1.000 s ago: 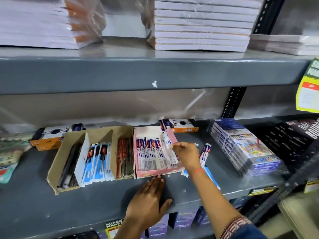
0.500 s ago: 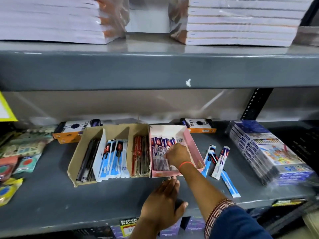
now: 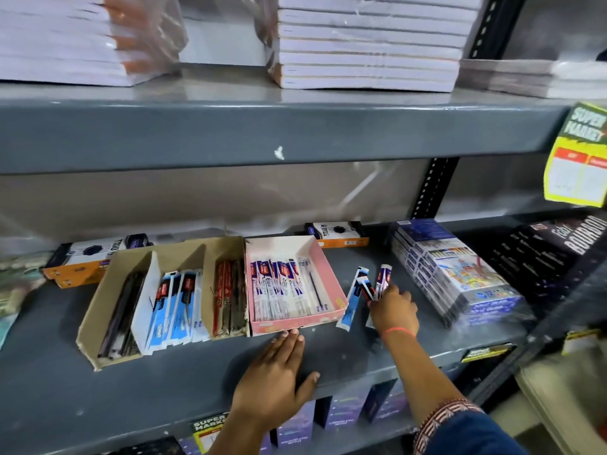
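Note:
A pink open box (image 3: 328, 274) on the grey shelf (image 3: 184, 382) holds several packaged pens in white, blue and red sleeves. My left hand (image 3: 276, 376) lies flat on the shelf, fingertips against the box's front edge. My right hand (image 3: 392, 308) is to the right of the box and grips a white-and-dark pen pack (image 3: 382, 279) among loose packs lying on the shelf. Another loose blue pen pack (image 3: 351, 300) lies beside the box.
A brown cardboard box (image 3: 108, 290) with dividers and more pen packs stands left of the pink one. Orange-and-white boxes (image 3: 338, 233) sit at the back. A wrapped stack of colouring sets (image 3: 460, 274) is to the right. Notebook stacks (image 3: 368, 44) fill the shelf above.
My right hand has left the pink box and moved right to the loose pen packs on the shelf, taking hold of one. My left hand stays flat by the box front.

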The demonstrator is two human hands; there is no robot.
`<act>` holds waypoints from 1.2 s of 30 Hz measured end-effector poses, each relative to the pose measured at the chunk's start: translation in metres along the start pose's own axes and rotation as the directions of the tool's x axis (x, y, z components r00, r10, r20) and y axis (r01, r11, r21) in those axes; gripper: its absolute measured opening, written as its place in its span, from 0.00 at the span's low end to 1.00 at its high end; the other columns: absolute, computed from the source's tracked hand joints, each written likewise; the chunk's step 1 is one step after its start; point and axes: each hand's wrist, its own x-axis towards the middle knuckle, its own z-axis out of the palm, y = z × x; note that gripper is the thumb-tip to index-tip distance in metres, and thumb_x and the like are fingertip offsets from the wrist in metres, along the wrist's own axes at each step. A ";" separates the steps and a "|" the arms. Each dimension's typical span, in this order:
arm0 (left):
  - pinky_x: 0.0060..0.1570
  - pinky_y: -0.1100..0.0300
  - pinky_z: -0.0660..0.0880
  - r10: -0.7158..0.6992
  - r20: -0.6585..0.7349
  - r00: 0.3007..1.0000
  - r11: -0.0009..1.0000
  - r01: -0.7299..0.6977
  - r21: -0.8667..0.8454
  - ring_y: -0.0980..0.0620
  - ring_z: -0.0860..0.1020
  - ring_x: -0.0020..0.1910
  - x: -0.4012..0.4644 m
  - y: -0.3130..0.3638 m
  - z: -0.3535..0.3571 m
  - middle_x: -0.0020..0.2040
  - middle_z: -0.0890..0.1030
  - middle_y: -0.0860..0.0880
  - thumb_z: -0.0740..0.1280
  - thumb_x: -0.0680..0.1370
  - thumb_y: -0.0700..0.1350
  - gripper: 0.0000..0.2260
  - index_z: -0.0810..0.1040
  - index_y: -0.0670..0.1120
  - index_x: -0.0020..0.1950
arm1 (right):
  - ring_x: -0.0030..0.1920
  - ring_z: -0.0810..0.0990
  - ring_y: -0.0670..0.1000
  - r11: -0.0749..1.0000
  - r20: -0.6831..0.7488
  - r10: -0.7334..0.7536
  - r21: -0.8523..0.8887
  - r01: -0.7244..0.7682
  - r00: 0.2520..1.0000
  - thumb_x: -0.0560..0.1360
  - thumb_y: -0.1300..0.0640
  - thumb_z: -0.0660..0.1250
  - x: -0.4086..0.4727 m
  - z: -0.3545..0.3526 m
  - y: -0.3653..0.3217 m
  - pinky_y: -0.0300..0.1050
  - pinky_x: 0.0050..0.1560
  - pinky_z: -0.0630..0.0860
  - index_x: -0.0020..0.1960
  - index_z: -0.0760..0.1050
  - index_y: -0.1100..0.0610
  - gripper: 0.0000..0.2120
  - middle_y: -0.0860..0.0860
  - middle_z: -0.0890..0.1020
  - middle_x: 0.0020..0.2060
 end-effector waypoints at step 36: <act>0.62 0.67 0.33 0.026 -0.101 0.995 0.997 -0.034 -0.070 0.54 0.47 0.73 0.000 -0.003 0.004 0.76 0.50 0.50 0.25 0.63 0.72 0.49 0.50 0.46 0.75 | 0.18 0.70 0.39 0.469 0.399 -0.410 0.864 -0.185 0.820 0.72 0.69 0.68 -0.031 -0.008 -0.055 0.30 0.18 0.61 0.35 0.77 0.56 0.11 0.45 0.77 0.18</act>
